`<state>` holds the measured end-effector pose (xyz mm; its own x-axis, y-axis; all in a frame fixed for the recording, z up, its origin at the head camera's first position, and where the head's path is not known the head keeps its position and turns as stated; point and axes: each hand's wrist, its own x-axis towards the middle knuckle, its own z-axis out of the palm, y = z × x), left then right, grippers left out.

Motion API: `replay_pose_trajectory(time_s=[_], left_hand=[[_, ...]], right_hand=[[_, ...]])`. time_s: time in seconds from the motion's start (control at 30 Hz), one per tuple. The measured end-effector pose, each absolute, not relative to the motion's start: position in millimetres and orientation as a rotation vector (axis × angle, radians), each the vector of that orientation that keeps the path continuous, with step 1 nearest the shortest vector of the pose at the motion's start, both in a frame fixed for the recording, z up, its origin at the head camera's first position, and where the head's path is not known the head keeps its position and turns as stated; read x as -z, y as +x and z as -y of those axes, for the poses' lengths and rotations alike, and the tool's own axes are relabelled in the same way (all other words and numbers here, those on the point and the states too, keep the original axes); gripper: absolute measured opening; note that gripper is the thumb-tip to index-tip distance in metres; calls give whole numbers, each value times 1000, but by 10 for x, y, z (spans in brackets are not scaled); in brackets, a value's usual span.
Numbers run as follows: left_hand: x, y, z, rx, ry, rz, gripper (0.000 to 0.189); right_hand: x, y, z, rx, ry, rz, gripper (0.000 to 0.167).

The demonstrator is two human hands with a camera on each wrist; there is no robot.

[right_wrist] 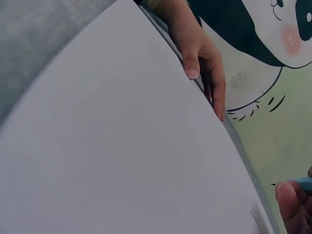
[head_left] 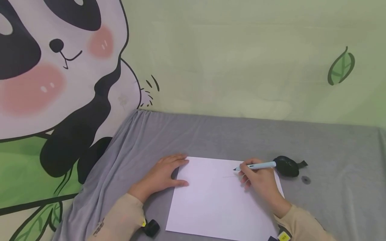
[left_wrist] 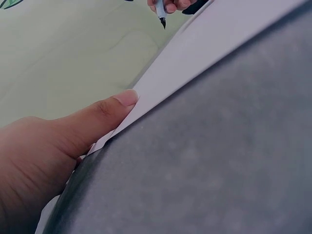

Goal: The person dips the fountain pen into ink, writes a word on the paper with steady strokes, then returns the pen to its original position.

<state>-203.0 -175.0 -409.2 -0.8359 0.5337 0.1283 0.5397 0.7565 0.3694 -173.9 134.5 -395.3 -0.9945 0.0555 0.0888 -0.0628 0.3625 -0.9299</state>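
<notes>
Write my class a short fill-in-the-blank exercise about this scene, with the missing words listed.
The pen is held in the ____ hand.
The paper touched by the left hand is ____ in color.
The cloth under the paper is ____ in color.
The large cartoon animal is a ____.

Missing words: right; white; gray; panda.

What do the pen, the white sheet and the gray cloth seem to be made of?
The pen looks like smooth plastic, going by its even pale-blue surface. The sheet is likely paper: white, matte and thin at its edge. The cloth seems a soft, matte fabric, since it falls in folds at the left; fibre unclear.
</notes>
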Motion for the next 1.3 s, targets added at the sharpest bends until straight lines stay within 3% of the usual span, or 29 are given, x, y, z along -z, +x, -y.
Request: replay_pose_trajectory(time_s=[1.3], left_hand=[[4121, -2057, 1768, 618, -918, 2924, 75]], right_hand=[[4145, -1794, -1329, -1763, 86, 2495, 12]])
